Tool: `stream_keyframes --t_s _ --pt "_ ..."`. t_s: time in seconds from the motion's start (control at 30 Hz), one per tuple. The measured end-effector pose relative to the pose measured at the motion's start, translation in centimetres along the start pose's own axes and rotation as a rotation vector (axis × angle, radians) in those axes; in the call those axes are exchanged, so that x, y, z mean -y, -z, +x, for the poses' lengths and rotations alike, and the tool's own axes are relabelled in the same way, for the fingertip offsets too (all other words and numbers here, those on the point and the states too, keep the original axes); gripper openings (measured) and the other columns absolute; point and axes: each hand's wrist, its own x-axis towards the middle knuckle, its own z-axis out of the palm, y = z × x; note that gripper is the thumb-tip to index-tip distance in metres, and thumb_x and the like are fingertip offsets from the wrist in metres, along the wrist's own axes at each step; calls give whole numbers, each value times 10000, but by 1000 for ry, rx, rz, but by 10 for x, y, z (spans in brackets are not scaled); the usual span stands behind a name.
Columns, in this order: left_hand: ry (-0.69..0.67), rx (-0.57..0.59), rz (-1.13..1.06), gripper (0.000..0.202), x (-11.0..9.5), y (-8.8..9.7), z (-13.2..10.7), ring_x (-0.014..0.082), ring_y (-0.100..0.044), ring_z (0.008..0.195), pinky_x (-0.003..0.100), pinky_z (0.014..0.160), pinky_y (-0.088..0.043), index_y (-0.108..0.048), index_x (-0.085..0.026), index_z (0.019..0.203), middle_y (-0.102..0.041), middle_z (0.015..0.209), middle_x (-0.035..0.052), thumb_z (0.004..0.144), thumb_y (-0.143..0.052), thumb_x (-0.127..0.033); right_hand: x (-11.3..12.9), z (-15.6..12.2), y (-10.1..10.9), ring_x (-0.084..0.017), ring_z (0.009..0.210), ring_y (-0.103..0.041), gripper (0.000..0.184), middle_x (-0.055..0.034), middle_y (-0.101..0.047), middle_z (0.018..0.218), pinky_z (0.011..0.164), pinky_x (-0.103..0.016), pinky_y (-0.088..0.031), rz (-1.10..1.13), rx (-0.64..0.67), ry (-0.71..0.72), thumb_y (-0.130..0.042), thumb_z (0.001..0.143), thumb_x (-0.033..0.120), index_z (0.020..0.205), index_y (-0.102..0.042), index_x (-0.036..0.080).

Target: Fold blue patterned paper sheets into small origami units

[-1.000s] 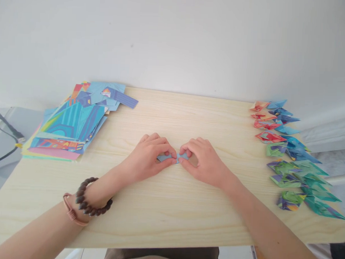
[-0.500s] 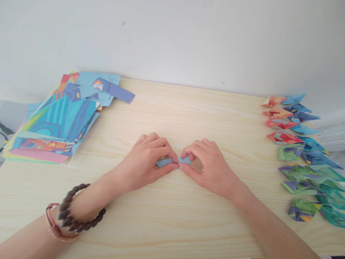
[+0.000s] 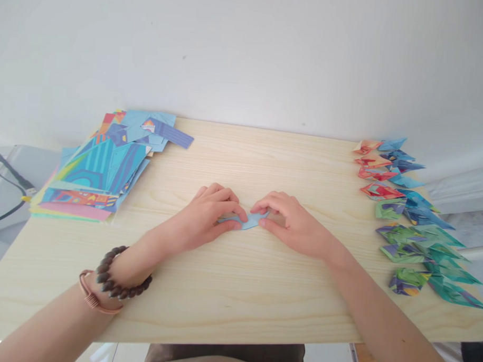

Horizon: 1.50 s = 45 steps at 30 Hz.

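Note:
A small piece of light blue folded paper (image 3: 251, 220) lies low over the middle of the wooden table (image 3: 237, 292). My left hand (image 3: 212, 214) pinches its left end between thumb and fingers, hiding part of that end. At the other end, my right hand (image 3: 289, 222) has thumb and fingertips closed on the paper's right tip. Between the two hands a short pale blue stretch is visible; its exact folds are too small to make out.
To the left sits a loose stack of colourful printed paper (image 3: 103, 168). Several folded paper pieces (image 3: 405, 247) in red, blue and green stand in columns along the right side. A pale wall (image 3: 245, 59) rises behind the table. Beyond the left edge is a black cable (image 3: 12, 175).
My hands have drawn slightly apart, and more of the blue paper shows between them. My view has shifted a little, showing more of the table's front edge.

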Motion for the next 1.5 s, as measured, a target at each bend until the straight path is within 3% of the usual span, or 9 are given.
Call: stream_keyframes --t_s 0.2,0.37,0.53,0.73,0.87,1.1,1.33,1.5 --pt "-23 49 -5 173 7 4 -1 211 -423 996 367 882 -311 -661 -330 1010 -534 1018 21 867 -564 -347 -3 1 -2 -162 889 -553 282 -14 -639 985 842 -338 -418 37 -33 -6 -498 799 78 1000 -596 249" --pt "-1 28 68 177 7 5 -4 218 -406 1006 386 885 -292 -666 -357 1008 -525 1039 18 854 -580 -376 -4 1 -5 -164 871 -561 257 -17 -645 963 835 -343 -420 22 -51 0 -506 795 95 983 -599 244" --pt "-63 17 106 235 7 5 -5 218 -392 1033 415 942 -291 -631 -414 1092 -502 1056 20 881 -548 -356 -4 2 -5 -177 915 -560 209 -18 -645 981 863 -358 -403 -5 -60 6 -519 821 131 980 -589 247" --pt "-143 -10 137 264 10 5 -6 256 -305 1230 579 1094 -64 -615 -458 1111 -450 1179 17 893 -527 -338 -4 1 -4 -176 922 -558 173 -26 -633 985 874 -354 -395 -8 -56 17 -540 847 187 1009 -575 238" --pt "-146 2 140 271 11 5 -7 286 -217 1314 595 1098 -79 -620 -434 1119 -411 1291 19 892 -527 -319 -1 0 -5 -199 965 -552 181 -29 -628 996 916 -392 -370 -31 -49 3 -597 829 268 1008 -579 245" --pt "-160 36 139 283 13 6 -7 297 -226 1333 599 1095 -96 -603 -442 1140 -391 1359 3 898 -520 -320 -3 2 -1 -177 975 -561 236 -20 -626 1047 867 -345 -421 86 -17 -42 -577 819 188 1044 -573 258" --pt "-152 159 194 477 12 13 -9 313 -128 1393 606 1103 -59 -468 -482 1271 -261 1470 -33 908 -450 -173 -4 2 1 -163 992 -551 301 -20 -623 1052 840 -317 -446 115 8 -37 -517 798 85 1049 -577 241" --pt "-126 251 189 734 11 20 -10 288 -37 1420 592 1116 -27 -405 -480 1316 -143 1529 -83 793 -375 35 -5 3 2 -151 1000 -556 354 -24 -609 1063 838 -303 -454 164 21 -40 -471 779 34 1050 -576 236"
